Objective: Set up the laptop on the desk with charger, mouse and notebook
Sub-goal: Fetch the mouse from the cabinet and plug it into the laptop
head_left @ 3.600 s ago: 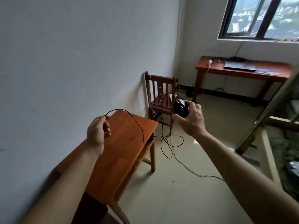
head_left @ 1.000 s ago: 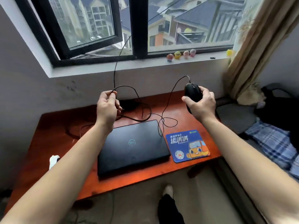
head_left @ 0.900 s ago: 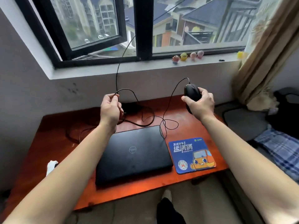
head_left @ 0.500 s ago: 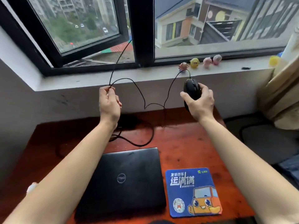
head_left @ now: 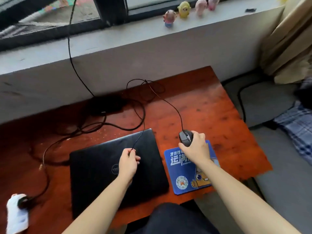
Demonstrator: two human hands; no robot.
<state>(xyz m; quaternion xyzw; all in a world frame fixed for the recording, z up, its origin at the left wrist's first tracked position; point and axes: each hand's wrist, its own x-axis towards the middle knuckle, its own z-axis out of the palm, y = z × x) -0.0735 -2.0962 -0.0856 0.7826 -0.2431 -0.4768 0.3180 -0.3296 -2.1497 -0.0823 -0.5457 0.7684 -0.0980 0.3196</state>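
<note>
A closed black laptop [head_left: 94, 168] lies on the red-brown wooden desk [head_left: 199, 107]. To its right is a blue mouse pad [head_left: 181, 174] with a cartoon car. My right hand [head_left: 195, 147] grips the black wired mouse [head_left: 185, 136] at the pad's far edge. My left hand [head_left: 129, 162] hovers over the laptop lid and pinches the thin mouse cable [head_left: 175, 108], which loops back across the desk. The black charger brick [head_left: 105, 105] and its thicker cord [head_left: 123, 127] lie behind the laptop. No notebook shows.
A white plug [head_left: 16, 211] with a cord sits at the desk's left front. Small toy figures [head_left: 184, 9] stand on the grey windowsill [head_left: 135, 46]. A curtain [head_left: 290, 36] hangs at right above a grey cushion and plaid cloth. A cable runs out the window.
Both hands came down from chest height to the desk. The mouse now sits at the top of the mouse pad, and my left hand with the cable is over the laptop.
</note>
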